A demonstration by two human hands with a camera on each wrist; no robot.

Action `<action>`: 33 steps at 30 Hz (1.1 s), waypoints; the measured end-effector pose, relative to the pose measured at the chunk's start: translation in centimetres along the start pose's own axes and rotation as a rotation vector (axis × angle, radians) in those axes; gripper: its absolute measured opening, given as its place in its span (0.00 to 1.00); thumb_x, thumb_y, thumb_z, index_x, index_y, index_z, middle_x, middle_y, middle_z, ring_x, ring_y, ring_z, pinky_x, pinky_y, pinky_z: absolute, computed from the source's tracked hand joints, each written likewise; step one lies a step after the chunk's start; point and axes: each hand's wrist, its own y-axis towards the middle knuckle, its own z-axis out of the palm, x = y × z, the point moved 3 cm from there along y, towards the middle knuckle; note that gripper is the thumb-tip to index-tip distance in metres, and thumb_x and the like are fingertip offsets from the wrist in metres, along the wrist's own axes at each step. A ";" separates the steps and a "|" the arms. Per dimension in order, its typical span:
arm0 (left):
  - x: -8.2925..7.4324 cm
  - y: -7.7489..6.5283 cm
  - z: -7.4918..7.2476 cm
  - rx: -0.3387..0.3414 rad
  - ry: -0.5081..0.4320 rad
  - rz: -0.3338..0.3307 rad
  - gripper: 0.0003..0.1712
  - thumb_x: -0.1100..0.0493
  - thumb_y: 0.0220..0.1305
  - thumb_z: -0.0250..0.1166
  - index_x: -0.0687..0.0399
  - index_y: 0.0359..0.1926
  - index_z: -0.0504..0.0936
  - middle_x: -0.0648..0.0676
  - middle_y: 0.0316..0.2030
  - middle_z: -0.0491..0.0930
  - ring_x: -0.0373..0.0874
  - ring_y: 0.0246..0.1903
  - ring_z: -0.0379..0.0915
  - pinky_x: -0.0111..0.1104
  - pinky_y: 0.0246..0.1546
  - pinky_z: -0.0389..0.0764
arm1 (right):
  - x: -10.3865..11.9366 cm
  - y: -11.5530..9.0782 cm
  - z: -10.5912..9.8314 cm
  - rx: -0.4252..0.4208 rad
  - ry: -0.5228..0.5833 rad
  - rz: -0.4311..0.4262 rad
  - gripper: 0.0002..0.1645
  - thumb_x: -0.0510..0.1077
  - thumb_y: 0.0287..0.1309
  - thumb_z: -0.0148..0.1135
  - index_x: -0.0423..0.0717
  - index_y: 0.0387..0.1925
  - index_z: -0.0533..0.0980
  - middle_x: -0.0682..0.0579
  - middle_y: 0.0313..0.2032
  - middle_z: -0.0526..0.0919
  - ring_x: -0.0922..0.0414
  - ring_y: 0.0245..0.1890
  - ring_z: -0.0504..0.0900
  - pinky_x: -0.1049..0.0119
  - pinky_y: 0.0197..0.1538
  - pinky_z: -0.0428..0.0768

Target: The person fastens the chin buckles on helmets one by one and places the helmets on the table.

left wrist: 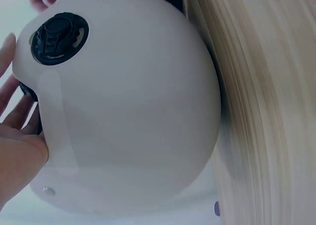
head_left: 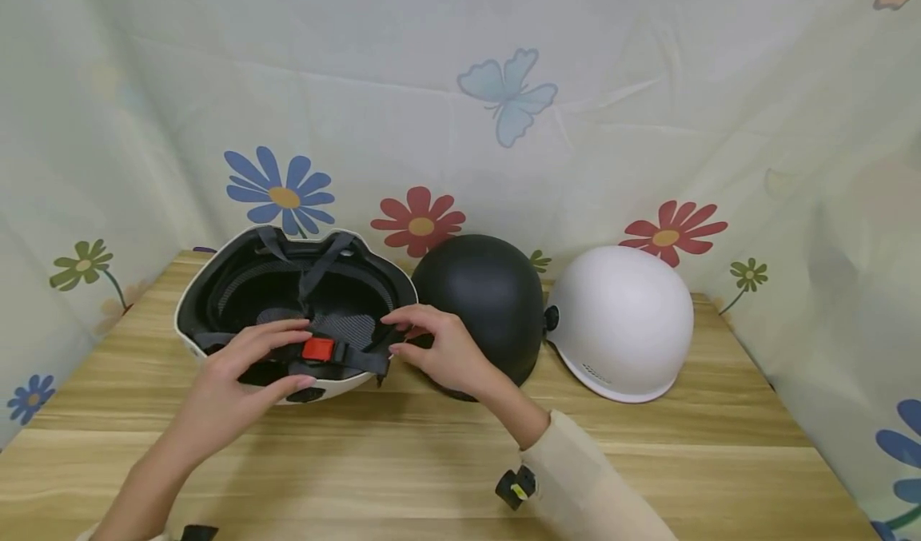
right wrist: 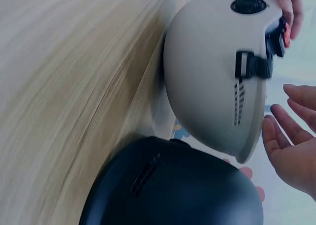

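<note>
An off-white helmet (head_left: 360, 245) lies upside down at the left of the wooden table, its black padded inside facing up. Dark straps (head_left: 316, 273) cross its far side, and a strap with a red buckle (head_left: 318, 349) runs along the near rim. My left hand (head_left: 241, 377) is spread at the near rim, fingertips right by the buckle and thumb lower at the rim. Close to the helmet's right rim is my right hand (head_left: 446, 349), its thumb and fingers apart with nothing between them. From the right wrist view, those fingertips (right wrist: 269, 124) are right beside the rim.
A black helmet (head_left: 478, 309) sits dome up just right of the off-white one. Farther right is a white helmet (head_left: 622, 317), also dome up. Behind the wooden table (head_left: 432, 477) hangs a pale cloth (head_left: 612, 85) printed with flowers and a butterfly.
</note>
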 end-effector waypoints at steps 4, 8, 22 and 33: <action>0.3 -0.5 -0.7 0.008 0.020 -0.033 0.30 0.65 0.38 0.76 0.50 0.48 0.80 0.50 0.51 0.74 0.31 0.53 0.62 0.14 0.50 0.57 | -0.5 -0.2 -0.6 0.022 -0.050 0.022 0.20 0.34 0.50 0.65 0.40 0.48 0.77 0.45 0.43 0.78 0.51 0.39 0.75 0.65 0.43 0.77; 0.7 -1.0 -1.9 -0.004 0.044 -0.044 0.29 0.66 0.40 0.74 0.51 0.49 0.80 0.51 0.51 0.74 0.30 0.53 0.60 0.13 0.49 0.57 | -1.0 -0.4 -1.0 0.041 -0.089 0.044 0.21 0.35 0.51 0.65 0.41 0.49 0.76 0.47 0.42 0.77 0.52 0.37 0.73 0.63 0.40 0.77; 2.4 -2.5 -4.7 -0.058 0.104 -0.111 0.24 0.68 0.46 0.71 0.52 0.48 0.80 0.50 0.53 0.72 0.22 0.55 0.56 0.10 0.47 0.55 | -2.2 -0.7 -1.1 0.103 0.003 0.081 0.26 0.34 0.51 0.64 0.40 0.54 0.72 0.47 0.55 0.71 0.51 0.50 0.73 0.60 0.50 0.75; 0.3 -1.9 -4.5 -0.090 0.183 -0.047 0.30 0.67 0.40 0.74 0.51 0.49 0.80 0.54 0.51 0.74 0.22 0.56 0.57 0.11 0.48 0.55 | -2.6 -0.9 -0.8 0.115 0.104 0.076 0.27 0.31 0.51 0.63 0.36 0.55 0.70 0.43 0.55 0.70 0.49 0.48 0.75 0.62 0.50 0.75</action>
